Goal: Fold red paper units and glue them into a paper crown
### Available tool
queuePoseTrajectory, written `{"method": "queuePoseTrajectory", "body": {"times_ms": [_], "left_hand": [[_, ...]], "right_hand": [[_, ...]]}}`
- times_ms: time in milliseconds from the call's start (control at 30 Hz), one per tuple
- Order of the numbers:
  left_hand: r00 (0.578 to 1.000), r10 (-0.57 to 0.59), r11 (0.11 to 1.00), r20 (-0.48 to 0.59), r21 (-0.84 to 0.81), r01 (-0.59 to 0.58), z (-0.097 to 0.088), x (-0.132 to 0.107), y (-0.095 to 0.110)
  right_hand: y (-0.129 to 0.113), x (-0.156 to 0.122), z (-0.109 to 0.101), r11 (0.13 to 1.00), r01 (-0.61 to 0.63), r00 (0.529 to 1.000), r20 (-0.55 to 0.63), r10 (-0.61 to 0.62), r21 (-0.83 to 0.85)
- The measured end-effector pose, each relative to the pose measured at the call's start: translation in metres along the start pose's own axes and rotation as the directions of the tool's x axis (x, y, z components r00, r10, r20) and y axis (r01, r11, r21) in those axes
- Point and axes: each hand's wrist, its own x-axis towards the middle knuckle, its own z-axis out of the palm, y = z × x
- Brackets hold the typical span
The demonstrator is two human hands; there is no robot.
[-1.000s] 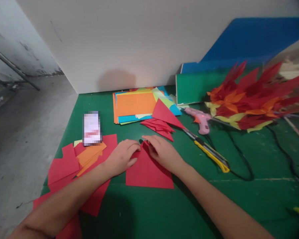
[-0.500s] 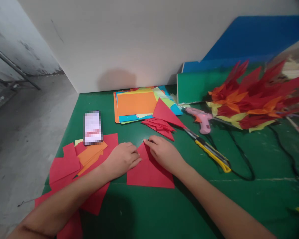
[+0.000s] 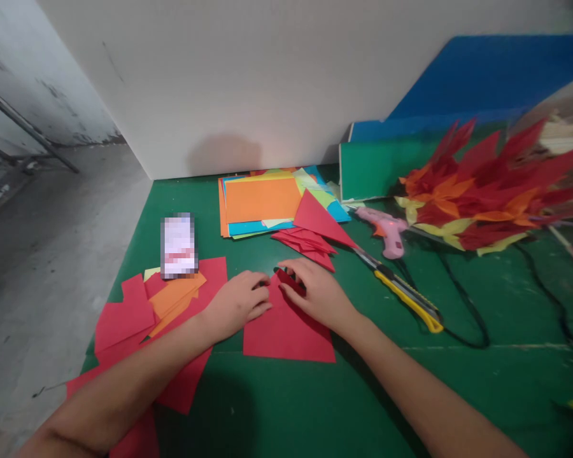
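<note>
A red paper sheet [image 3: 286, 332] lies on the green table [image 3: 344, 407] in front of me, folded to a point at its far end. My left hand [image 3: 239, 301] rests on its left edge with the fingers curled and pressing down. My right hand [image 3: 315, 292] lies on the upper right part, fingertips pinching the folded tip. A pile of folded red triangles [image 3: 310, 242] sits just beyond the hands.
Stacked coloured sheets [image 3: 262, 200] lie at the back. Loose red and orange pieces [image 3: 157, 305] and a phone [image 3: 178, 245] are at the left. A pink glue gun [image 3: 386, 230], a yellow cutter [image 3: 405, 296], a black cord and a red-orange paper flower [image 3: 487, 191] lie right.
My right fingers have shifted a little on the tip of the red sheet, which now stands up slightly. The left hand stays pressed on the left edge.
</note>
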Motion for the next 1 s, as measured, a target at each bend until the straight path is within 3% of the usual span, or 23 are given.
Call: {"method": "queuePoseTrajectory", "body": {"times_ms": [233, 467, 567, 667, 867, 1000], "left_hand": [[0.960, -0.270, 0.963, -0.071, -0.004, 0.270, 0.004, -0.002, 0.005], [0.951, -0.306, 0.949, -0.033, -0.088, 0.303, 0.002, -0.001, 0.006], [0.974, -0.222, 0.968, -0.037, -0.125, 0.216, 0.000, -0.001, 0.004], [0.998, -0.051, 0.985, -0.022, -0.166, 0.046, -0.001, 0.000, 0.001], [0.976, 0.217, 0.961, 0.001, -0.177, -0.213, -0.007, 0.002, -0.001], [0.961, 0.272, 0.956, 0.054, -0.131, -0.263, -0.012, 0.001, -0.008]], "right_hand": [[0.004, -0.002, -0.005, 0.999, -0.018, 1.000, -0.020, 0.018, 0.038], [0.005, -0.003, -0.013, 0.973, -0.090, 0.994, 0.085, 0.073, 0.214], [0.004, -0.004, -0.010, 0.945, -0.085, 0.995, 0.072, 0.066, 0.314], [0.004, -0.005, -0.006, 0.946, -0.027, 0.999, 0.043, 0.014, 0.324], [0.004, -0.006, 0.000, 0.985, 0.144, 0.989, 0.013, -0.146, 0.096], [0.005, -0.005, 0.000, 0.979, 0.204, 0.979, -0.015, -0.205, -0.022]]}}
